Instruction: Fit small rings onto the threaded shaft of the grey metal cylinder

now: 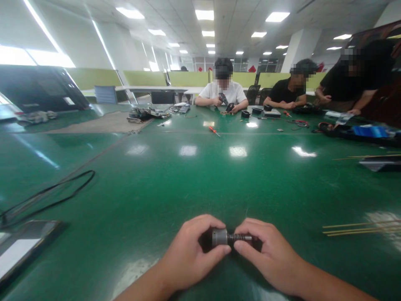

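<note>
Both my hands meet low in the middle of the view, over the green table (pixel 194 179). My left hand (pixel 191 255) is closed round the grey cylindrical end of a small metal part (pixel 219 237). My right hand (pixel 269 255) pinches the other end, a dark threaded shaft (pixel 240 238) that sticks out of the grey cylinder. The part is held just above the table surface, lying sideways between the two hands.
A black cable (pixel 53 194) loops at the left, near a dark flat device (pixel 21 246). Thin yellow sticks (pixel 360 228) lie at the right. Three people sit at the far side with tools, a red screwdriver (pixel 214 131) and small parts.
</note>
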The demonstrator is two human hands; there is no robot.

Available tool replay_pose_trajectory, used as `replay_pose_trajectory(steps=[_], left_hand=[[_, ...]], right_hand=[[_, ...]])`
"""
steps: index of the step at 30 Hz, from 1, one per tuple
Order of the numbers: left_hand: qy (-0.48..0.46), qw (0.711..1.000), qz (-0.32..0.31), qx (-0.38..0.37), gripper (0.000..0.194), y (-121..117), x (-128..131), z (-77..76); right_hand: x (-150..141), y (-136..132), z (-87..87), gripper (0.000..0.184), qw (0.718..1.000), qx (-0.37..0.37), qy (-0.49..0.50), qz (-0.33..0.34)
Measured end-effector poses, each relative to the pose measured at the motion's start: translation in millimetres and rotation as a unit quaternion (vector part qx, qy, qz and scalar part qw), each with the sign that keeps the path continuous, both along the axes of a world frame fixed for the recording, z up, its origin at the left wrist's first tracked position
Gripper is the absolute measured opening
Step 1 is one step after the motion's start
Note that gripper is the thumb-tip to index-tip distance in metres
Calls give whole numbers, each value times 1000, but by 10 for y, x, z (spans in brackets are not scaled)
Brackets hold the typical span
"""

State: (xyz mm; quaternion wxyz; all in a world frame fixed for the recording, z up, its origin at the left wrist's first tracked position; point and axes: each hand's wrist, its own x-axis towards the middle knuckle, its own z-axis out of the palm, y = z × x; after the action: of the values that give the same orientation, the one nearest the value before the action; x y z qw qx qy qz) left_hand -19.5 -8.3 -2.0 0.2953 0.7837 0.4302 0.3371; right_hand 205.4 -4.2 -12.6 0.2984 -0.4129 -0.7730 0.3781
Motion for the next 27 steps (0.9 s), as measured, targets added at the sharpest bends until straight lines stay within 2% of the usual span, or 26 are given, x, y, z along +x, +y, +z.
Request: replay_pose_trajectory(steps=[27], left_hand=[[-1, 1000, 10, 1, 21, -3, -12, 22]], right_hand=[[6, -13, 1, 14, 1000, -5, 7, -2]])
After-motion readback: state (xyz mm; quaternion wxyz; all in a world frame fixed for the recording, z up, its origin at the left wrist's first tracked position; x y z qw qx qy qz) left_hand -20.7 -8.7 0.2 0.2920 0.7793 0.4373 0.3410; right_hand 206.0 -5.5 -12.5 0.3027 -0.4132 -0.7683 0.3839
